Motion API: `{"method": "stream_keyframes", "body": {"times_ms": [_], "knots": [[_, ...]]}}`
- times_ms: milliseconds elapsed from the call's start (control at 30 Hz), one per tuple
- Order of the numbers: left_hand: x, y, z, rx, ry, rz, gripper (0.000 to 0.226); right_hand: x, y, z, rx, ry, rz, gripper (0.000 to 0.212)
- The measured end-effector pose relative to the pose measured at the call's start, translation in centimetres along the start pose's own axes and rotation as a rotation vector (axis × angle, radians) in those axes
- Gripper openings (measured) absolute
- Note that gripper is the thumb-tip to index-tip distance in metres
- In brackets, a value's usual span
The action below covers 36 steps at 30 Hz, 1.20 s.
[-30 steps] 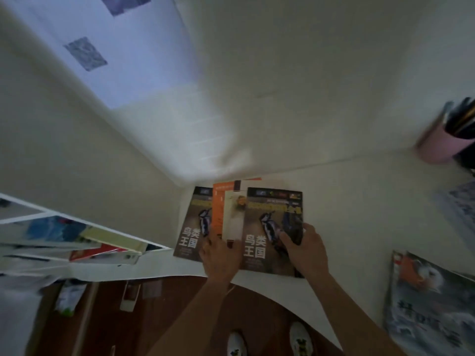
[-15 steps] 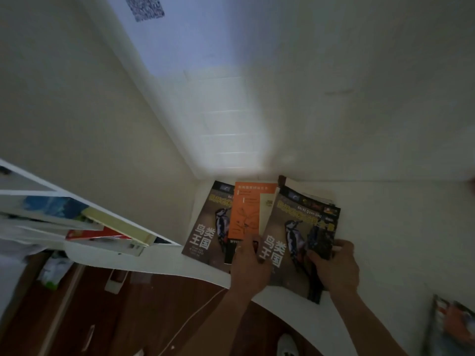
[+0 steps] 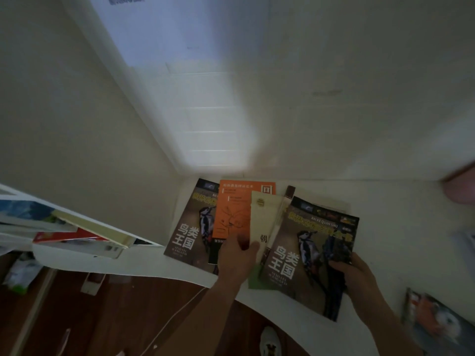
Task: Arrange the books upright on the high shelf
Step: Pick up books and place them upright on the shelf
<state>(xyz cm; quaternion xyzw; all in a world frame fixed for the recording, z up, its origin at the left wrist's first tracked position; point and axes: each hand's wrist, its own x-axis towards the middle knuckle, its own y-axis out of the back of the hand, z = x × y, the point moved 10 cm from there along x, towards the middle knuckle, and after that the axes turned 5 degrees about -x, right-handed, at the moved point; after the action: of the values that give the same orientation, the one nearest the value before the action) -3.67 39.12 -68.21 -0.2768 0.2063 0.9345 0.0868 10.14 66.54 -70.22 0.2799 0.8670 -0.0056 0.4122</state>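
Note:
Several books lie fanned out on the white high shelf [image 3: 385, 201] near the corner of the walls. At the left lies a dark bird book [image 3: 190, 222], over it an orange book [image 3: 236, 209], then a cream book [image 3: 262, 222]. A second dark bird book [image 3: 308, 253] lies at the right, tilted, its lower edge past the shelf's front edge. My left hand [image 3: 239, 255] rests on the orange and cream books, with its thumb on the cream one. My right hand [image 3: 357, 276] grips the right edge of the second bird book.
Another book with a white bird cover [image 3: 437, 322] lies at the shelf's right end. A pink object [image 3: 460, 186] stands at the far right edge. Lower left, a white bookcase [image 3: 77, 232] holds flat books. Brown floor and my shoes show below.
The right bird book has slid to the right and tilted, uncovering the cream book. My left hand has moved onto the orange and cream books. The camera has tilted up and to the left.

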Motion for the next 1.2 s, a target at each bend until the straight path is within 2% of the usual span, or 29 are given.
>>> {"method": "stream_keyframes", "body": {"times_ms": [100,167,267,367,400,433,500,533,633,733,800,933,1133,1200], "knots": [[-0.3,-1.5,0.0,-0.107,0.02,-0.06,0.025,-0.2,1.1,-0.5,-0.06,0.034,0.033,0.019],[-0.7,-2.4,0.3,-0.106,-0.014,-0.108,0.036,-0.5,1.5,-0.8,-0.194,0.08,0.049,0.017],[-1.2,-3.5,0.3,-0.142,-0.033,-0.187,0.048,-1.1,0.2,-1.7,-0.421,0.201,-0.03,0.024],[-2.1,-4.1,0.9,-0.184,-0.057,-0.279,0.054,-1.8,-2.2,-3.3,-0.581,0.346,-0.09,0.02],[-2.6,-4.2,1.2,-0.233,-0.057,-0.312,0.054,-2.3,-2.5,-4.0,-0.54,0.378,-0.083,0.017],[-3.1,-4.1,1.4,-0.288,-0.058,-0.348,0.054,-2.4,-2.5,-4.3,-0.439,0.372,-0.086,0.026],[-4.6,-4.0,2.4,-0.382,-0.099,-0.425,0.057,-2.5,-1.2,-4.1,-0.127,0.271,-0.068,0.067],[-5.4,-4.1,3.0,-0.419,-0.14,-0.463,0.06,-2.7,-0.4,-4.3,-0.01,0.258,-0.075,0.072],[-7.5,-4.9,5.0,-0.482,-0.247,-0.537,0.068,-4.6,1.4,-7.3,0.108,0.425,-0.138,0.045],[-8.2,-5.6,6.2,-0.417,-0.332,-0.48,0.06,-6.6,2.6,-9.6,0.205,0.543,-0.139,0.048],[-8.6,-5.6,6.2,-0.351,-0.325,-0.415,0.055,-7.8,2.3,-9.9,0.252,0.583,-0.166,0.043],[-9.2,-6.2,4.8,-0.296,-0.25,-0.34,0.05,-7.1,2.3,-7.4,0.246,0.524,-0.134,0.055],[-9.5,-6.6,4.8,-0.395,-0.254,-0.212,0.052,-7.6,0.8,-6.0,0.197,0.461,-0.134,0.031],[-9.5,-6.5,5.7,-0.434,-0.25,-0.193,0.057,-7.5,0.6,-6.1,0.19,0.453,-0.153,0.035]]}}
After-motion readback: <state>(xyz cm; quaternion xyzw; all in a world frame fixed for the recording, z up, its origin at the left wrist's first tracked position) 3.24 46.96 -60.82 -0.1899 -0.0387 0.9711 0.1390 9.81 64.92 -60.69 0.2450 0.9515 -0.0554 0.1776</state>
